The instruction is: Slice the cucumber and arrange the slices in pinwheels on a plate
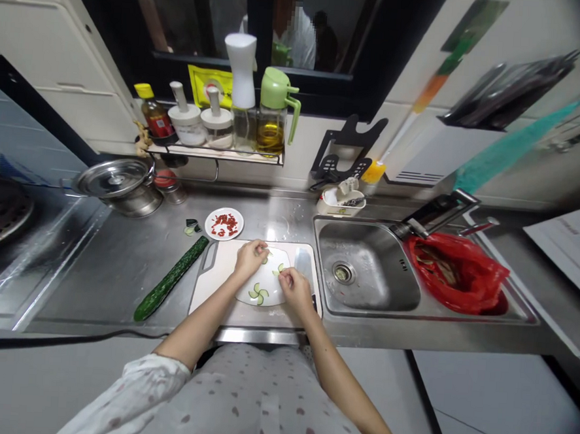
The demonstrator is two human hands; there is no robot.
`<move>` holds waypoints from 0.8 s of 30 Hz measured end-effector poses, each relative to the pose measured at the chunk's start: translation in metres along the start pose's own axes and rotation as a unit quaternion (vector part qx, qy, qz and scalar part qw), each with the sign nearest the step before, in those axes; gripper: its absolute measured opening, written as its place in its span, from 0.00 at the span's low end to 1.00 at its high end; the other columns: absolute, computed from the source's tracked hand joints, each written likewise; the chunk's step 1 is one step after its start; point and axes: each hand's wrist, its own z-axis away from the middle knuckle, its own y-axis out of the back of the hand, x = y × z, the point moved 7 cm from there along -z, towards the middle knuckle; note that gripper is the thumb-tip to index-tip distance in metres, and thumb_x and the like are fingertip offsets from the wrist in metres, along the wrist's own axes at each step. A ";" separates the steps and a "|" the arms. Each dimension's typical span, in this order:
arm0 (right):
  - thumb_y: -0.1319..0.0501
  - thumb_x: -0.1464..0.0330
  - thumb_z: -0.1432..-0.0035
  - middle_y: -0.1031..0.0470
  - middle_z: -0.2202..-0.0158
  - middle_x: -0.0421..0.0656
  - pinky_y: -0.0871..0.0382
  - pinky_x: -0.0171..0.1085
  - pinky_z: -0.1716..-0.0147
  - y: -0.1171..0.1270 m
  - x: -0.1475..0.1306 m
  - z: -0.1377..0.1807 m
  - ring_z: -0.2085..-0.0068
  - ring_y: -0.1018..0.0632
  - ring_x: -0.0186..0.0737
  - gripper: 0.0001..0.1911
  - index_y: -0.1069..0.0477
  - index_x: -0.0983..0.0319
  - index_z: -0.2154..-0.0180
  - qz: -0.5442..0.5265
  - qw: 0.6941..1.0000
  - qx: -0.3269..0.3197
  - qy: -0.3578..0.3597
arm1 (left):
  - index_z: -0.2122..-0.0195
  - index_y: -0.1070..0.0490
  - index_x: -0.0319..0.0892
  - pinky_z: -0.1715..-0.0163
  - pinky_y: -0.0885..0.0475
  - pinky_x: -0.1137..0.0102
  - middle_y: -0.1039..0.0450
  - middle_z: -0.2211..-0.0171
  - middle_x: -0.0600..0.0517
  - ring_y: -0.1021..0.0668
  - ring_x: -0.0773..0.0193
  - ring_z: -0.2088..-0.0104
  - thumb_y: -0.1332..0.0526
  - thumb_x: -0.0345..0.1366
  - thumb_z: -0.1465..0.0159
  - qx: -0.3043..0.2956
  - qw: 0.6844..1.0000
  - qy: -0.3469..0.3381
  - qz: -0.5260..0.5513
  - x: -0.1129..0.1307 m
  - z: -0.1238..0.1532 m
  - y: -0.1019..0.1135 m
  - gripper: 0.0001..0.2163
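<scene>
A white plate (271, 294) lies on a white cutting board (217, 284) in front of me, with a few green cucumber slices (258, 293) on it. My left hand (249, 255) rests over the plate's far edge, fingers curled and pinched on a thin slice. At the plate's right edge my right hand (293, 286) has its fingers pinched on another small cucumber piece. A knife blade (305, 264) lies on the board just right of the plate. A whole dark green cucumber (171, 279) lies on the steel counter left of the board.
A small plate of chopped red chili (225, 224) and cucumber ends (191, 228) sit behind the board. A steel sink (365, 267) is to the right, with a red plastic bag (458, 270) beside it. A lidded pot (120, 184) and a shelf of oil bottles (271, 117) stand at the back.
</scene>
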 end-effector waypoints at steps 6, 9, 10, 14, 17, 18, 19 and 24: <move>0.47 0.64 0.40 0.32 0.75 0.39 0.39 0.34 0.67 -0.002 0.004 0.006 0.69 0.29 0.39 0.09 0.33 0.59 0.70 -0.010 1.000 -0.007 -0.008 | 0.62 0.25 0.44 0.64 0.34 0.71 0.26 0.70 0.54 0.25 0.65 0.68 0.40 0.39 0.42 0.073 0.996 0.053 -0.009 -0.032 -0.025 0.037 0.09; 0.47 0.63 0.40 0.31 0.75 0.40 0.39 0.34 0.67 0.003 0.006 0.006 0.68 0.29 0.39 0.10 0.32 0.59 0.69 -0.007 1.000 0.003 -0.012 | 0.60 0.25 0.45 0.62 0.34 0.71 0.24 0.68 0.54 0.24 0.63 0.66 0.40 0.39 0.41 0.094 0.991 0.086 -0.044 -0.051 -0.040 0.064 0.10; 0.47 0.63 0.40 0.31 0.75 0.40 0.39 0.34 0.68 0.004 0.006 0.007 0.68 0.29 0.39 0.10 0.31 0.59 0.69 -0.006 1.000 0.007 -0.010 | 0.60 0.25 0.45 0.61 0.34 0.71 0.23 0.67 0.54 0.24 0.62 0.64 0.40 0.39 0.41 0.100 0.988 0.098 -0.066 -0.058 -0.045 0.074 0.10; 0.47 0.63 0.40 0.33 0.76 0.39 0.40 0.34 0.69 0.007 0.006 0.007 0.69 0.30 0.39 0.11 0.31 0.60 0.69 -0.009 1.000 0.015 0.000 | 0.59 0.24 0.48 0.56 0.34 0.67 0.21 0.60 0.50 0.23 0.57 0.57 0.42 0.37 0.40 0.098 0.968 0.144 -0.179 -0.082 -0.061 0.109 0.10; 0.47 0.62 0.40 0.33 0.77 0.39 0.40 0.34 0.70 0.006 0.006 0.009 0.70 0.30 0.39 0.11 0.30 0.60 0.69 -0.011 1.000 0.019 0.005 | 0.57 0.24 0.49 0.55 0.34 0.64 0.22 0.57 0.48 0.24 0.54 0.53 0.43 0.36 0.39 0.070 0.952 0.156 -0.253 -0.095 -0.068 0.121 0.12; 0.47 0.62 0.40 0.33 0.77 0.39 0.41 0.34 0.70 0.006 0.007 0.009 0.70 0.30 0.39 0.11 0.30 0.60 0.69 -0.011 1.000 0.019 0.005 | 0.57 0.24 0.49 0.54 0.35 0.63 0.22 0.56 0.47 0.25 0.53 0.52 0.43 0.35 0.39 0.056 0.947 0.155 -0.276 -0.097 -0.070 0.122 0.12; 0.47 0.63 0.40 0.33 0.76 0.39 0.41 0.34 0.70 0.005 0.007 0.010 0.70 0.30 0.39 0.11 0.30 0.60 0.68 -0.010 1.000 0.018 0.005 | 0.57 0.23 0.49 0.54 0.35 0.62 0.22 0.55 0.47 0.25 0.52 0.52 0.43 0.36 0.39 0.043 0.942 0.150 -0.296 -0.099 -0.071 0.122 0.12; 0.47 0.62 0.40 0.33 0.76 0.39 0.41 0.34 0.70 0.003 0.009 0.010 0.70 0.30 0.39 0.11 0.30 0.60 0.68 -0.011 1.000 0.014 0.003 | 0.57 0.22 0.48 0.54 0.35 0.61 0.24 0.53 0.45 0.26 0.50 0.51 0.45 0.39 0.37 0.006 0.928 0.119 -0.352 -0.095 -0.077 0.115 0.13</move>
